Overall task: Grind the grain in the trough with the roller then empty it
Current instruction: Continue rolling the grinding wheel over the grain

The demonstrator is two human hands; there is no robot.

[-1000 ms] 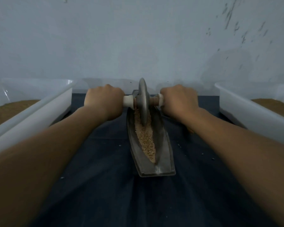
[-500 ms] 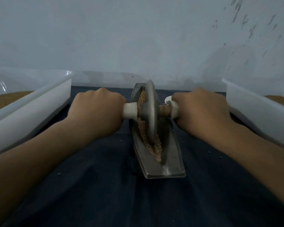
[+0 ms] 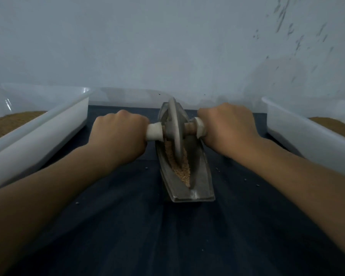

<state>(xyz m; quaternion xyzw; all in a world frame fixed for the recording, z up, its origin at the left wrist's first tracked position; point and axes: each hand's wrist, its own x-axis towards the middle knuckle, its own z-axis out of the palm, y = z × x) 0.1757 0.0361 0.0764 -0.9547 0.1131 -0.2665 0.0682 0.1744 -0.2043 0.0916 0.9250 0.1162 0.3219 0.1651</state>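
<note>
- Left hand (image 3: 119, 136) and right hand (image 3: 228, 128) each clamp a roller (image 3: 175, 132) handle end
- Roller stands in the trough (image 3: 187, 176), mid-tabletop, on the grain (image 3: 182, 170)

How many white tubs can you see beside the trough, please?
2: one tub left of the trough, one tub right; both run out of frame.

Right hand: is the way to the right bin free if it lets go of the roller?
Probably yes. The right hand grips the roller handle, and the right bin sits just beside it, rim open on top, with only bare cloth between. Nothing blocks the way.
</note>
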